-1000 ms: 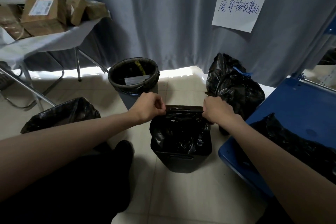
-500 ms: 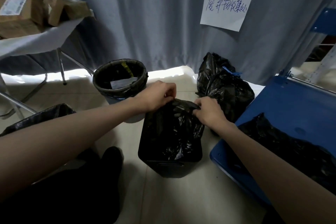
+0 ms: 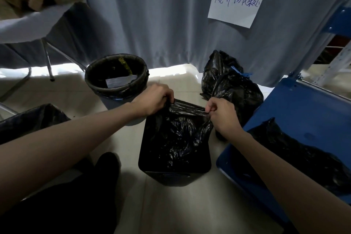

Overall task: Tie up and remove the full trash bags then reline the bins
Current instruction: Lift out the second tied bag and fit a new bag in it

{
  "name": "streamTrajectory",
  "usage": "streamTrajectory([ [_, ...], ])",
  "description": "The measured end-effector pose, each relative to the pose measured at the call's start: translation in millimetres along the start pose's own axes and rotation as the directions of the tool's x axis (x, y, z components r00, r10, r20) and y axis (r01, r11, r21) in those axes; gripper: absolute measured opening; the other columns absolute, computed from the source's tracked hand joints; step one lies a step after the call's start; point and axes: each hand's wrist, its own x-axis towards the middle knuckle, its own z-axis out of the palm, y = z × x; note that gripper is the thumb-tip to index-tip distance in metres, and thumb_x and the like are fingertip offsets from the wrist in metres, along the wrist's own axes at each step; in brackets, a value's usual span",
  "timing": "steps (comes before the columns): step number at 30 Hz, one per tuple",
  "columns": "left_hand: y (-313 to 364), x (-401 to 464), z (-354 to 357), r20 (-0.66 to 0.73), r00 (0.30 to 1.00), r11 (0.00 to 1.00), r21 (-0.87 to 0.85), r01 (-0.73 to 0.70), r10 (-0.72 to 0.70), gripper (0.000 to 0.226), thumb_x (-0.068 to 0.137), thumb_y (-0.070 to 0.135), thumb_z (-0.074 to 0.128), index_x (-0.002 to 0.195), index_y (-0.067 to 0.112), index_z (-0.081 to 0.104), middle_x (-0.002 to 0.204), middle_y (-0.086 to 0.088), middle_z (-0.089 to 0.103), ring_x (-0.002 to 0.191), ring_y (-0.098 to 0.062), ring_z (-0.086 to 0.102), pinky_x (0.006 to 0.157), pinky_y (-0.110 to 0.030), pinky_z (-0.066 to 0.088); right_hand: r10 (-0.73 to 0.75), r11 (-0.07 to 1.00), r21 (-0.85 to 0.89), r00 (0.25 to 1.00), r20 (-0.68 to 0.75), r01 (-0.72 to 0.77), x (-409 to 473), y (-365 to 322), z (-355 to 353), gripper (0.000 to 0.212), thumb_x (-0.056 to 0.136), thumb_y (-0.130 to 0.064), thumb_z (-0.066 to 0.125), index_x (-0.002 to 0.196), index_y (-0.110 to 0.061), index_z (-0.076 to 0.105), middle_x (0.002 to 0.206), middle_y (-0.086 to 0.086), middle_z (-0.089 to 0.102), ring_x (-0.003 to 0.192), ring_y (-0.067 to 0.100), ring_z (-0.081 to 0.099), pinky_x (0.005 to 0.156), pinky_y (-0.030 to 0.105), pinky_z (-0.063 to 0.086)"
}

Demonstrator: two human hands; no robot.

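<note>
Over the square black bin (image 3: 174, 165), we pinch the black liner's (image 3: 176, 131) far rim taut between curled left hand (image 3: 153, 100) and right hand (image 3: 221, 114); we judge harder pulling could tear the thin film.

Crinkled black trash bag (image 3: 176, 135) sits in square black bin (image 3: 173, 175), top gathered.
</note>
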Motion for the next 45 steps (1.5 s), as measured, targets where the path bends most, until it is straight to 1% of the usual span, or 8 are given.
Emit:
streamTrajectory([
  [8,-3,-5,7,-0.019,0.994,0.994,0.013,0.104,-0.104,0.022,0.088,0.011,0.067,0.109,0.017,0.073,0.108,-0.001,0.070,0.099,-0.020,0.064,0.087,-0.029,0.047,0.064,0.989,-0.131,0.998,0.011,-0.062,-3,3,-3,0.031,0.092,-0.001,0.056,0.093,-0.025,0.075,0.103,0.002,0.067,0.087,0.021,0.063,0.075,0.032,0.051],
  [17,-20,-3,22,0.149,0.949,0.953,0.171,0.250,-0.276,0.032,0.087,0.006,0.058,0.113,0.017,0.072,0.114,-0.010,0.063,0.105,-0.033,0.061,0.090,-0.042,0.051,0.139,0.964,-0.257,0.953,0.268,-0.068,-3,8,16,0.055,0.092,0.000,0.050,0.142,-0.022,0.047,0.133,0.013,0.042,0.119,0.037,0.049,0.094,0.041,0.042],
  [22,-34,-9,28,0.331,0.866,0.921,0.241,0.306,-0.374,0.028,0.083,0.005,0.058,0.102,0.017,0.076,0.101,-0.012,0.068,0.093,-0.032,0.065,0.081,-0.041,0.056,0.232,0.946,-0.311,0.856,0.462,-0.089,0,15,22,0.038,0.089,-0.006,0.049,0.126,-0.012,0.058,0.132,0.017,0.051,0.117,0.038,0.052,0.093,0.041,0.048],
  [25,-35,-12,27,0.250,0.904,0.919,0.284,0.274,-0.347,0.028,0.086,0.018,0.058,0.112,0.016,0.070,0.116,-0.010,0.058,0.106,-0.032,0.057,0.089,-0.043,0.050,0.240,0.953,-0.276,0.866,0.440,-0.124,-1,18,19,0.029,0.092,-0.012,0.050,0.120,-0.013,0.056,0.130,0.015,0.044,0.110,0.036,0.052,0.091,0.039,0.048],
  [29,-8,-21,22,0.025,0.999,0.969,0.248,0.016,-0.023,0.024,0.090,0.025,0.059,0.113,0.019,0.063,0.115,-0.004,0.053,0.109,-0.024,0.051,0.088,-0.039,0.043,0.085,0.990,-0.127,0.969,0.232,-0.057,-10,13,12,0.016,0.090,-0.009,0.051,0.104,-0.017,0.052,0.112,0.004,0.037,0.103,0.029,0.049,0.086,0.038,0.043],
  [33,27,-35,29,0.167,0.968,0.965,0.148,-0.214,0.189,0.013,0.087,0.035,0.057,0.092,0.026,0.064,0.099,0.005,0.058,0.096,-0.017,0.056,0.082,-0.037,0.045,-0.174,0.961,-0.147,0.927,0.332,0.233,-27,3,8,0.023,0.083,-0.005,0.058,0.094,-0.024,0.066,0.106,0.002,0.045,0.107,0.022,0.044,0.092,0.037,0.044],
  [40,60,-50,56,0.366,0.930,0.998,-0.061,-0.013,0.034,0.028,0.078,0.050,0.074,0.091,0.025,0.069,0.084,0.008,0.070,0.081,-0.011,0.064,0.078,-0.030,0.049,-0.229,0.776,-0.417,0.827,0.513,0.473,-48,0,3,0.013,0.089,-0.028,0.061,0.101,-0.030,0.066,0.105,-0.004,0.047,0.108,0.017,0.043,0.088,0.034,0.033],
  [45,74,-48,62,0.311,0.948,0.986,-0.132,0.106,-0.060,0.027,0.072,0.049,0.080,0.076,0.024,0.070,0.071,0.013,0.066,0.073,-0.005,0.061,0.071,-0.028,0.050,-0.079,0.966,-0.196,0.914,0.399,0.169,-43,4,-2,0.030,0.081,0.001,0.045,0.078,-0.020,0.065,0.084,-0.005,0.063,0.082,0.020,0.062,0.080,0.041,0.053],
])
